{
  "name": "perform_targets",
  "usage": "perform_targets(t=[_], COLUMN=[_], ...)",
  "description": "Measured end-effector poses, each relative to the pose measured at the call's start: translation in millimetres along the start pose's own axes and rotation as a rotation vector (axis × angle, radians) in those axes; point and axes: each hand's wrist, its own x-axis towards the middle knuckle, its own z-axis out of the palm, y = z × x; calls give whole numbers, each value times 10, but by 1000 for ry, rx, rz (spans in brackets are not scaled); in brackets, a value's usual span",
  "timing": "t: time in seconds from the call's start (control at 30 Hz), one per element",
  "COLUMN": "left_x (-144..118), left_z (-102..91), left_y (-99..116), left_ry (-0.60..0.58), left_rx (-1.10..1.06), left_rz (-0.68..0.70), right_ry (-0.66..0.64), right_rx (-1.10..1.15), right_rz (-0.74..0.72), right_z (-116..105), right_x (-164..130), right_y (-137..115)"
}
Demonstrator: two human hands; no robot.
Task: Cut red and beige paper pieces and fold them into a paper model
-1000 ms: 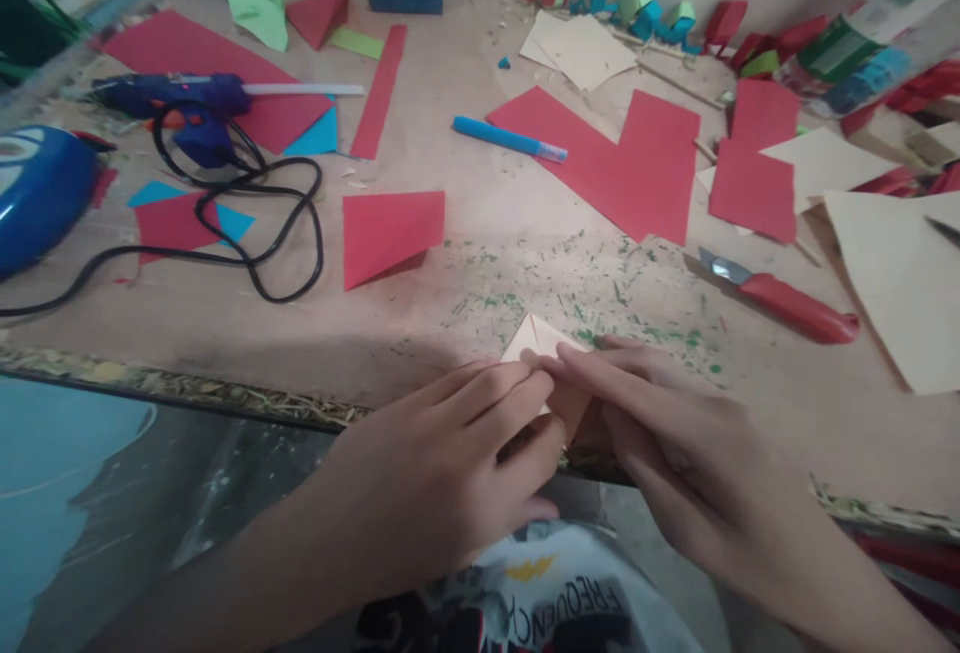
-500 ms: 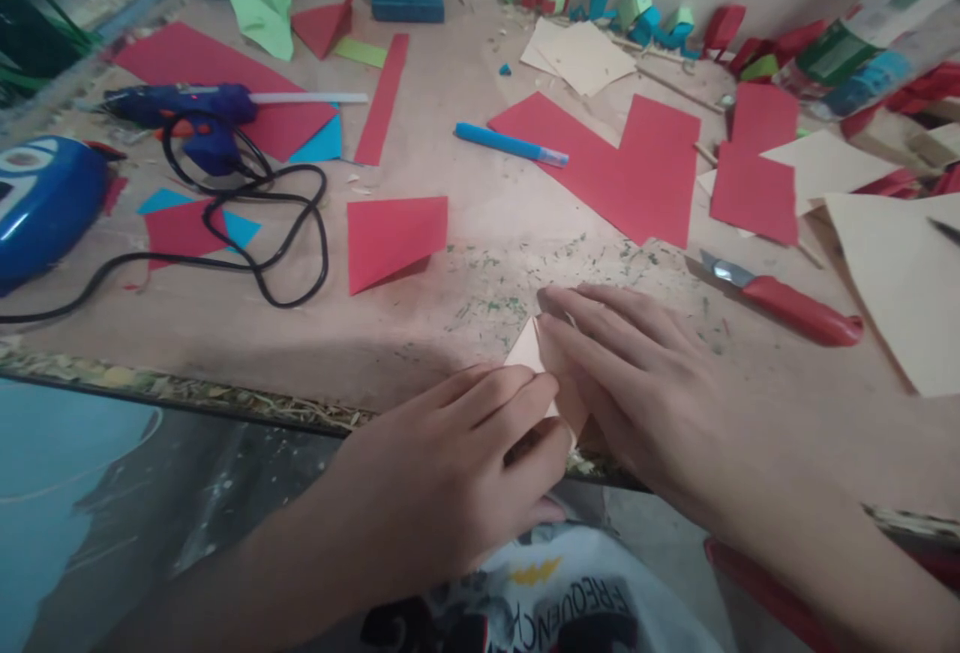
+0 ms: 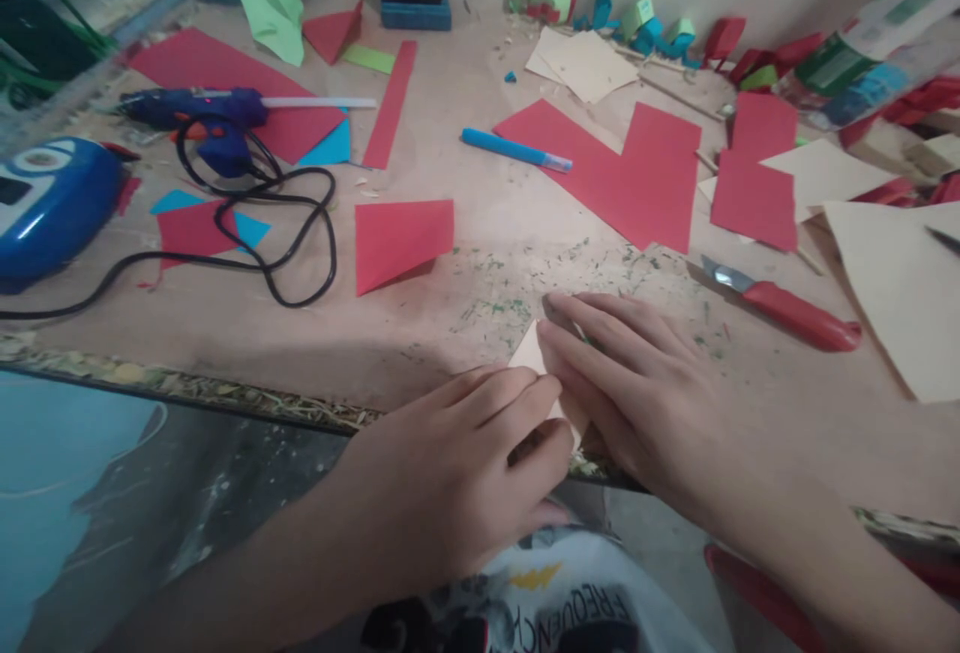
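A: where's your cream paper point(image 3: 528, 351) at?
B: on the bench point(image 3: 300, 345), between my hands: 1 o'clock from my left hand point(image 3: 480, 443), curled on it (can't tell if pinching), 9 o'clock from my right hand point(image 3: 630, 363), fingers out straight. Long axis? too covered.

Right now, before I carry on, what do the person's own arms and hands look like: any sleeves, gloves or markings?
The left hand and right hand show no gloves, rings or visible markings. Both forearms are sleeveless where they show. Below, a whitish garment bears dark lettering and a yellow bolt shape.
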Motion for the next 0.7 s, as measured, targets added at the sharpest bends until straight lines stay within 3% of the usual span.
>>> perform_targets(t=[0.43,0.57,0.7], left_x=[19,37,39], left_z=[-26,-46,-37], left_y=[-1,7,55], left_ry=[-7,-27,-3], left_rx=[-25,-42,-35], left_rz=[2,-14,-26], right_ry=[6,-17,61], right_rx=[97,88,41], right_rz=[21,33,79], right_z=[61,-33,-147], right_x=[17,-4,-142], right_y=[49,17,-77])
